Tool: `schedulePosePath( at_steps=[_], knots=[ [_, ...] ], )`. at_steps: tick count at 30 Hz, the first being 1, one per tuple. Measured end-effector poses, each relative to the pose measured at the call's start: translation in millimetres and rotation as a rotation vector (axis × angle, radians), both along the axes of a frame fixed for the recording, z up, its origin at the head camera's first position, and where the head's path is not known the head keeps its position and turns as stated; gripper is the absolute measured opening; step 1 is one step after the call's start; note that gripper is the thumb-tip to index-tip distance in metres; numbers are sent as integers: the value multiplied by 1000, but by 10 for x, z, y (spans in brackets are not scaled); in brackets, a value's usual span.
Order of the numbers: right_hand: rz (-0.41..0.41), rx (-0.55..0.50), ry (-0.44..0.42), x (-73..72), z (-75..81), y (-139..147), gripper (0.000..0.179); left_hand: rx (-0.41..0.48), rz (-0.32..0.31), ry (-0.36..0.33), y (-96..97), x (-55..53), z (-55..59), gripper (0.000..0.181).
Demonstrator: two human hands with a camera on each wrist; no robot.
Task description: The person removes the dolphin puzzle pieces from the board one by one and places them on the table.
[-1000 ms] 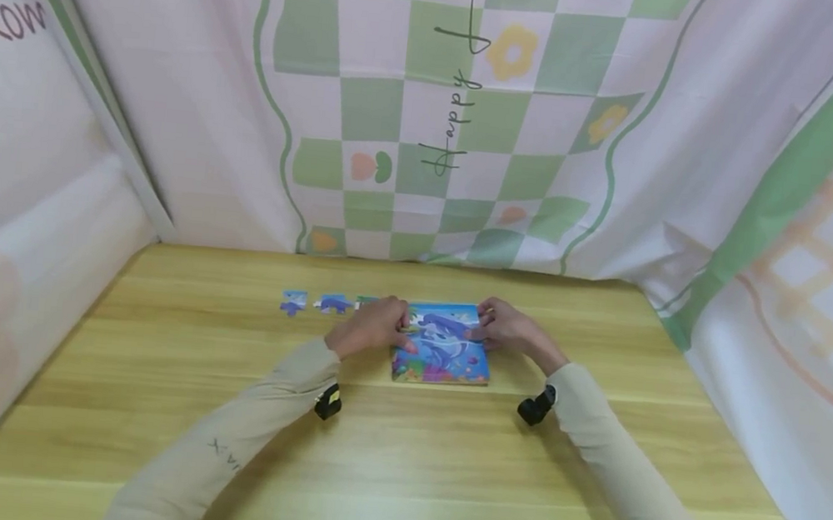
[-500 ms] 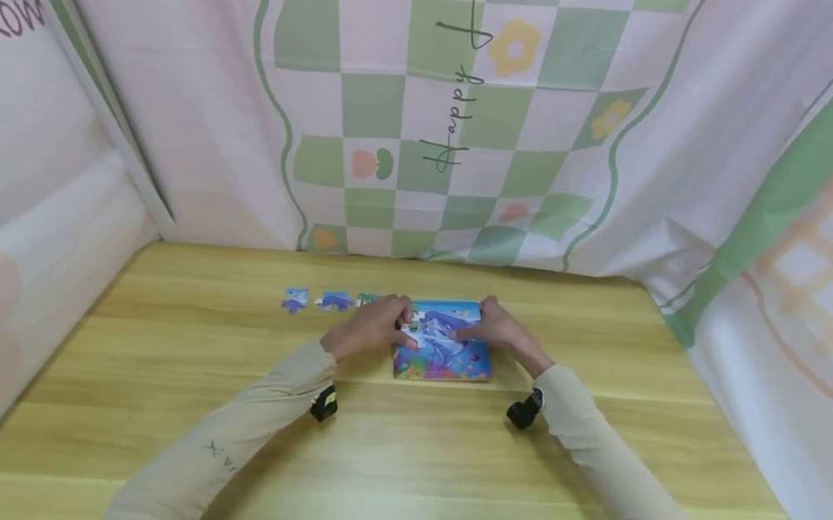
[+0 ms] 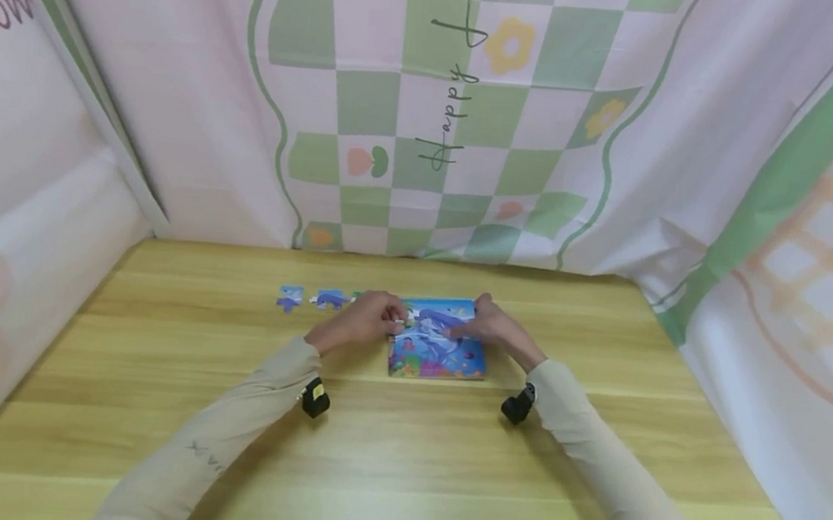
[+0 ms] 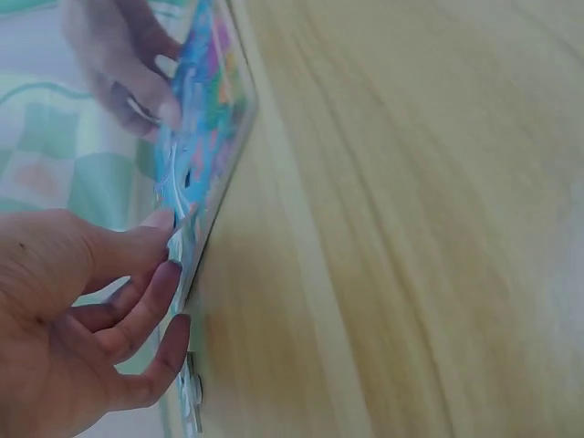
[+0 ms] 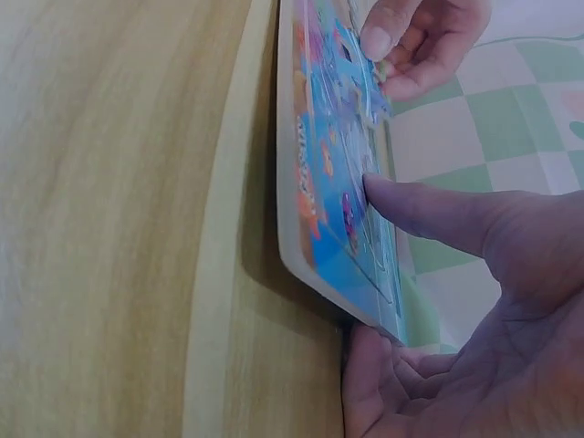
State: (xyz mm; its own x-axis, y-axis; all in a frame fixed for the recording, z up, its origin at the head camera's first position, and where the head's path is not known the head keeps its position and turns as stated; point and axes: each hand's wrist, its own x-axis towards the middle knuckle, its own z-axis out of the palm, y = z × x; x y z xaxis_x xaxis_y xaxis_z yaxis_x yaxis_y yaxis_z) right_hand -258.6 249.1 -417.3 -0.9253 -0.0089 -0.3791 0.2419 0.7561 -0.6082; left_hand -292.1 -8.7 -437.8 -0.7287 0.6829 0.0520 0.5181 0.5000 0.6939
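Note:
A blue jigsaw puzzle board (image 3: 444, 363) with a dolphin picture lies on the table between both hands. At its left edge, my left hand (image 3: 365, 320) pinches a small puzzle piece (image 4: 185, 221) between thumb and fingertips, close over the picture. My right hand (image 3: 496, 328) grips the board's right side. In the right wrist view its thumb (image 5: 429, 212) lies on the picture while the other fingers (image 5: 365, 379) are curled at the board's edge, partly hidden under it. The left fingertips also show at the top of that view.
Loose puzzle pieces lie left of the board: a light blue one (image 3: 290, 298) and a purple-blue one (image 3: 330, 298), with another partly behind the left hand. The wooden table (image 3: 403, 476) ends at a green-checked curtain (image 3: 418, 160) at the back.
The left thumb has drawn back from the picture toward the fingertips at the board's left edge. The right thumb has slid farther left across the picture. The loose pieces stay in place.

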Motion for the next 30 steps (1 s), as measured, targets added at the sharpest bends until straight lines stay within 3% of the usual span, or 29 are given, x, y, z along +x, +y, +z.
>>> schedulePosePath(
  at_steps=[8,19,25,30],
  knots=[
    [11,-19,-14,-13,-5,17,100,98,9,-102,-32,-17,24,14],
    [5,-17,-16,-29,14,10,97,248,98,-267,-95,-1,24,20],
    [15,-22,-25,-14,-7,-4,100,245,110,-239,-194,14,36,21],
    [14,-33,-14,-11,-13,5,99,246,100,-197,-494,-23,142,27]
  ],
)
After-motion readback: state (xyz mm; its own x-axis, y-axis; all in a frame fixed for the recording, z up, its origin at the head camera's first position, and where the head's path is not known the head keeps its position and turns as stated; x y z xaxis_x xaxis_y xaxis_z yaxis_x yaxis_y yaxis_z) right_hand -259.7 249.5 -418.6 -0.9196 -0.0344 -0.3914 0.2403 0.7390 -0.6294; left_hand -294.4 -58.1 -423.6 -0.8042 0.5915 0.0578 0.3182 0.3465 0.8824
